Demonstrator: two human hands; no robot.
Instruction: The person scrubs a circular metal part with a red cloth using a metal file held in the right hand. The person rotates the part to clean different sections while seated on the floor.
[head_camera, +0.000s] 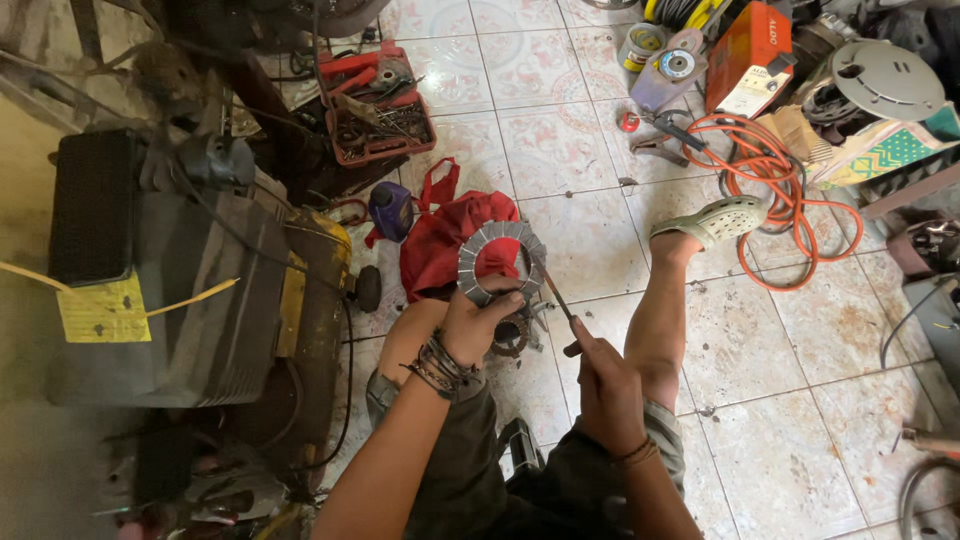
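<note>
Centre of the frame: the left hand (478, 322) has its grip closed on the lower edge of a grey segmented ring plate (502, 262), held upright above the tiled floor (780, 400). The right hand (603, 385) grips a thin rod tool (556, 292) tight, tip touching the ring's right rim. Red cloth bag (445, 235) lies behind.

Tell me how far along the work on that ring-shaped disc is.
Done: the grey ring disc is off any machine, held up by the left hand. In hand: the right hand puts a thin tool to its edge. Left: another round part lies on the floor below; more cannot be judged.
</note>
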